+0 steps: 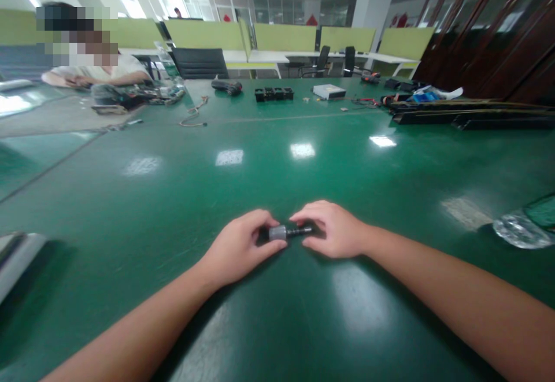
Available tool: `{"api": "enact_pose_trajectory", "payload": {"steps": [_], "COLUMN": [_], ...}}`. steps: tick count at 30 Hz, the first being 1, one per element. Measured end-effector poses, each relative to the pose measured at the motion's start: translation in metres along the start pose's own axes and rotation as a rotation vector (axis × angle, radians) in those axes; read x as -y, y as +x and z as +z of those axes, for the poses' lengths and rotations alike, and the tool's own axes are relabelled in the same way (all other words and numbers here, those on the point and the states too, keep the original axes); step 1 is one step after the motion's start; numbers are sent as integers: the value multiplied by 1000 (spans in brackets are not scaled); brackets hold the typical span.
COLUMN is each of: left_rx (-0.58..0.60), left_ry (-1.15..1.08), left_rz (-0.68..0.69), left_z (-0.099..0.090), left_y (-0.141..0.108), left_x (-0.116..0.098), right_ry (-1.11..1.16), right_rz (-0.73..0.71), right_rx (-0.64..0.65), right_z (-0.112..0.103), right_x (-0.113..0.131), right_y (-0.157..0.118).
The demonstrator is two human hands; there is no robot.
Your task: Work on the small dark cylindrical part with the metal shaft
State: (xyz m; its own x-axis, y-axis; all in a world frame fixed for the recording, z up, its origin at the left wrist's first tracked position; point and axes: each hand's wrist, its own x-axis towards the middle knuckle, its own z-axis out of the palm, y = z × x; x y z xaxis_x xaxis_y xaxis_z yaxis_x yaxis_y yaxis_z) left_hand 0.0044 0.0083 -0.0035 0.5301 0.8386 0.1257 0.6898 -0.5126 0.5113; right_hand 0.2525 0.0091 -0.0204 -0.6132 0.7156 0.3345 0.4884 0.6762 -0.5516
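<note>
A small tool-like piece (278,232) with a grey cylindrical body and a thin black shaft lies level, low over the green tabletop (260,191). My left hand (243,243) has its thumb and forefinger closed on either side of the grey body. The shaft points right, into the space between the thumb and fingers of my right hand (333,229). Those right fingers are curved but apart, with a visible gap around the shaft's tip. The exact kind of the piece is too small to make out.
A clear bottle (522,229) lies at the right edge, and a pale flat object (21,260) at the left. Farther back are a black block (274,94), a silver box (329,91), a cable (194,117) and dark strips (472,114). Another person (99,70) sits at far left.
</note>
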Motion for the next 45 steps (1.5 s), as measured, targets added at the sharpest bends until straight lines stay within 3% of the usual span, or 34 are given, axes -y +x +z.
{"api": "enact_pose_trajectory", "payload": {"steps": [7, 16, 45], "left_rx": [-2, -6, -1], "left_ry": [1, 12, 1], "left_rz": [-1, 5, 5], "left_z": [1, 0, 0], "left_y": [0, 1, 0], "left_x": [-1, -1, -1], "right_ry": [-13, 7, -1], "right_rz": [56, 20, 56], "right_rx": [-8, 9, -7], "right_z": [5, 11, 7], "right_x": [3, 4, 5], "right_y": [3, 5, 4]}}
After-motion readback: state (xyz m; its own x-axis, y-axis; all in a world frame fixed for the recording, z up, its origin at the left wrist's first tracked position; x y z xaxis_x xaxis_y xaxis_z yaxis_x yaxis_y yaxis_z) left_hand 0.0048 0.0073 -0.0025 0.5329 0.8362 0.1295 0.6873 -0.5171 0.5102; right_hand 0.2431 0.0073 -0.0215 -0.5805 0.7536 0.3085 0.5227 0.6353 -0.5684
